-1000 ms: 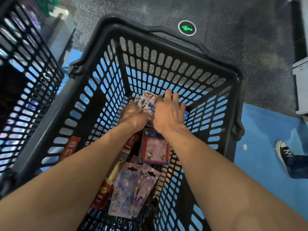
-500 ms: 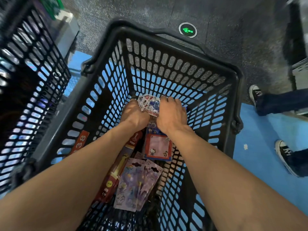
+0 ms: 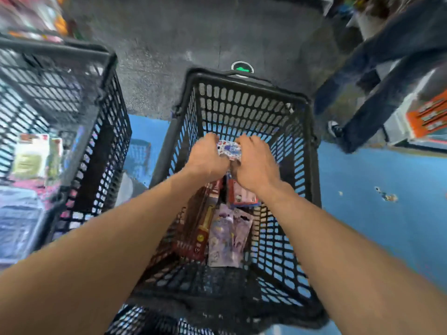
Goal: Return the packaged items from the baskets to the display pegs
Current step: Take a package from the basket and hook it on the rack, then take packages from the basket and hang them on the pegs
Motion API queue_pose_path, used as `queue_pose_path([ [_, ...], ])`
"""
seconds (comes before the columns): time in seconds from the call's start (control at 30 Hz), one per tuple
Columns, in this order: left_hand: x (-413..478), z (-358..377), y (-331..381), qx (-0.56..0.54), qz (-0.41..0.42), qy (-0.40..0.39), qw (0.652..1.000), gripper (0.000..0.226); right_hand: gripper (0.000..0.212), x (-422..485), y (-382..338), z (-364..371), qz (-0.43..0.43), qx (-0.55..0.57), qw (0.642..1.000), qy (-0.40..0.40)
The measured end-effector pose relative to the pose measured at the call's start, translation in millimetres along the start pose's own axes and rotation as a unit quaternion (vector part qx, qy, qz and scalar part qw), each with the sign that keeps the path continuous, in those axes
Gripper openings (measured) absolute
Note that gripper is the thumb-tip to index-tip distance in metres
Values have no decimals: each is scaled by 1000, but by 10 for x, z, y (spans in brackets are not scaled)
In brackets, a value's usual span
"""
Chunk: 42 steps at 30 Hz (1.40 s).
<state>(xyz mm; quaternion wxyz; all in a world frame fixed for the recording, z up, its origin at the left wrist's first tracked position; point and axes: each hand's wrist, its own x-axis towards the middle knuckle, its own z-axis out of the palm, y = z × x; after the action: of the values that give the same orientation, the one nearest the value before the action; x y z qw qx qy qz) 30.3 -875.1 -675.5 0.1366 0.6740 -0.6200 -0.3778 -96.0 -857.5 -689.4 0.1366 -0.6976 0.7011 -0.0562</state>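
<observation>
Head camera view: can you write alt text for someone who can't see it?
The left hand and right hand together grip a small white patterned packet inside a black shopping basket. A purple packet and a red package lie on its bottom, and a second black basket with goods stands at the left.

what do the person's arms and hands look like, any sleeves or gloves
The left forearm and right forearm are bare, no sleeves showing. The left hand and right hand wear no gloves; no watch or ring shows, though blur hides fine detail.
</observation>
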Motion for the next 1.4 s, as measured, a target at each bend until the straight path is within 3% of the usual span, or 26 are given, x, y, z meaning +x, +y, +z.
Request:
queue_pose_path([
  [0.2,-613,-366,-15,-2,88,-3,996,38,48,-677,-349,-310,75,94,991,55],
  [0.4,-1092,-589,-107,-138,97,10,986,33,24,-1190,-622,-457,92,271,949,132],
  [0.47,-1283,-622,-178,-253,49,-41,965,24,16,-1389,-693,-419,93,332,928,139],
  [0.57,-1606,-687,-326,-445,-26,-162,880,1,10,-1689,-813,-295,94,432,882,165],
  [0.63,-1828,-674,-498,-484,-39,-219,846,11,5,-1949,-878,-170,102,482,848,194],
  [0.7,-2055,-635,-685,-475,-41,-276,835,10,10,-2263,-939,-51,100,513,828,206],
  [0.83,-2395,-588,-1102,-455,-46,-409,789,11,30,-2862,-1135,112,53,486,840,234],
  [0.93,-2500,-558,-1384,-437,-59,-472,764,29,28,-3125,-1276,276,4,438,869,228],
  [1.03,-2586,-456,-1712,-378,-81,-470,794,15,30,-3233,-1325,693,19,398,894,206],
  [1.23,-2665,127,-2654,-173,-113,-323,923,5,37,-3403,-1229,1863,97,392,908,114],
  [1.4,-2324,920,-3657,-137,-139,-211,958,9,29,-3322,-1071,3121,129,345,929,38],
])
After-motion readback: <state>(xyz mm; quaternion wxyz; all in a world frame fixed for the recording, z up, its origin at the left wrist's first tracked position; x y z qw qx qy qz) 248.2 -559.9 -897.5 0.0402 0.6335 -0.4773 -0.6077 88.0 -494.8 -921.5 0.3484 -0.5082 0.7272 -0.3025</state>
